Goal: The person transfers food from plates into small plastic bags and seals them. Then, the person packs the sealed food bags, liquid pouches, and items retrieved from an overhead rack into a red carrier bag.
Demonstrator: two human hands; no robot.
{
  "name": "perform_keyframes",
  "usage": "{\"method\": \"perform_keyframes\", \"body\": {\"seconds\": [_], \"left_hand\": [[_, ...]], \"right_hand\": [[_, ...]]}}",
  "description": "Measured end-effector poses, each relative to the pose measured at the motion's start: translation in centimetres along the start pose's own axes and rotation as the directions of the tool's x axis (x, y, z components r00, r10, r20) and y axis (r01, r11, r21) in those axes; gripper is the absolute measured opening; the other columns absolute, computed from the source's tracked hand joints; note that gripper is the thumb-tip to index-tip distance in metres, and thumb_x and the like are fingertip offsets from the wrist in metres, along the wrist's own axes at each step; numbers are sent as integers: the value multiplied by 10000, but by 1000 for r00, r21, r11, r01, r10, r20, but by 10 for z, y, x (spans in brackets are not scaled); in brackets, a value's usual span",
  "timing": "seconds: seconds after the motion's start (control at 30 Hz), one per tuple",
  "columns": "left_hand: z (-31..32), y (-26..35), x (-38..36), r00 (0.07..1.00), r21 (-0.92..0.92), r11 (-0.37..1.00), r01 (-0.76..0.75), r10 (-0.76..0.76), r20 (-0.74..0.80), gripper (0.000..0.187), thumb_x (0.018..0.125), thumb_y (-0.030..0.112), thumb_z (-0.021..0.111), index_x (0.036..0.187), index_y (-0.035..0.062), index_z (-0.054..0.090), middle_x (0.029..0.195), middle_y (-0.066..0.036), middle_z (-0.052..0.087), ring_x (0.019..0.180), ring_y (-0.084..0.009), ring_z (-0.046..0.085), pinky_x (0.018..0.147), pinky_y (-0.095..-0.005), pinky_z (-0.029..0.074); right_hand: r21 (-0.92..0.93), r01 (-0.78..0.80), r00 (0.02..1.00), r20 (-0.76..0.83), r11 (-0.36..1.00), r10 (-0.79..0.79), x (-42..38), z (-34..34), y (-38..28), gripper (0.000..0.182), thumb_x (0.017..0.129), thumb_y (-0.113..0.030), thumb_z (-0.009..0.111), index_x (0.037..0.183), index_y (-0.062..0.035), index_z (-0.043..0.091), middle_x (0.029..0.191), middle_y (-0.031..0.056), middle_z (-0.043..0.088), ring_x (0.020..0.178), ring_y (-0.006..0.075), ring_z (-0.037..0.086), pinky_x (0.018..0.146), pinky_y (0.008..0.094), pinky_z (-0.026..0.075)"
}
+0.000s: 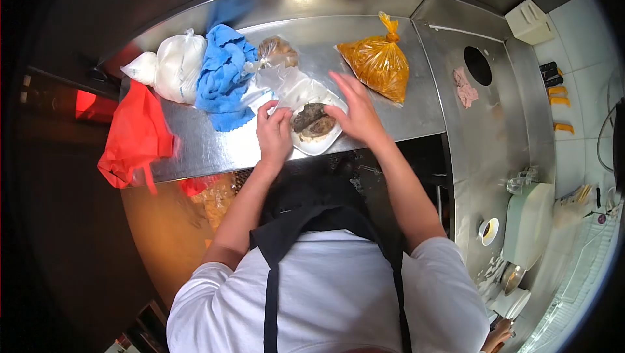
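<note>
A white tray (317,146) sits near the front edge of the steel counter, holding dark brown, fish-like pieces (311,120). Clear plastic (294,84) covers its far side and stretches up and left. My left hand (275,133) is at the tray's left side, fingers curled in on the edge of the plastic. Over the right side is my right hand (358,111), open, with its fingers spread and the thumb at the dark pieces. Beyond the tray lie a blue cloth (226,79) and a small knotted bag with brown contents (278,51).
A knotted bag of orange-yellow food (377,63) stands to the right, white bags (179,66) to the left. A red bag (137,138) hangs over the counter's left edge. The right-hand counter has a round hole (477,66) and a pink cloth (465,88). Another person's hand (500,335) shows lower right.
</note>
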State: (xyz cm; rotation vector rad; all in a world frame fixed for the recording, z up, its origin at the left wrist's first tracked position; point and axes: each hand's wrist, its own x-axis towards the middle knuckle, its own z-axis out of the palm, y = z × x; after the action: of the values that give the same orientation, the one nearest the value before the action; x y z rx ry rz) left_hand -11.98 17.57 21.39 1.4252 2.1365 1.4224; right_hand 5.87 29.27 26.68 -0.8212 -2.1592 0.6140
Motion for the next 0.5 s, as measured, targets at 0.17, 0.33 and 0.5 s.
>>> {"method": "perform_keyframes", "body": {"seconds": [0.17,0.33,0.5], "left_hand": [[3,8,6,986,54,998,-12,21,-164,95,809,124,704,833,32,704,1004,-142,546,956,-278,486,836,-379,418],[10,0,-31,935,-215,940,265,-305,-179,139,795,150,743,772,32,674,960,-143,490,976,-267,459,866,-344,393],[22,5,-27,897,-356,878,321,-402,-182,180,867,168,676,805,17,598,951,-114,512,945,-219,468,859,-330,390]], "right_hand": [[243,-293,948,196,925,249,14,41,39,235,859,-124,645,1081,-62,688,939,143,707,832,240,675,761,332,513],[261,-480,877,142,838,459,-4,49,23,145,852,-75,659,971,-14,716,811,68,711,721,95,610,687,258,488],[357,-584,804,131,729,580,-1,46,16,102,848,-98,663,874,-3,690,771,53,674,698,111,584,675,271,477]]}}
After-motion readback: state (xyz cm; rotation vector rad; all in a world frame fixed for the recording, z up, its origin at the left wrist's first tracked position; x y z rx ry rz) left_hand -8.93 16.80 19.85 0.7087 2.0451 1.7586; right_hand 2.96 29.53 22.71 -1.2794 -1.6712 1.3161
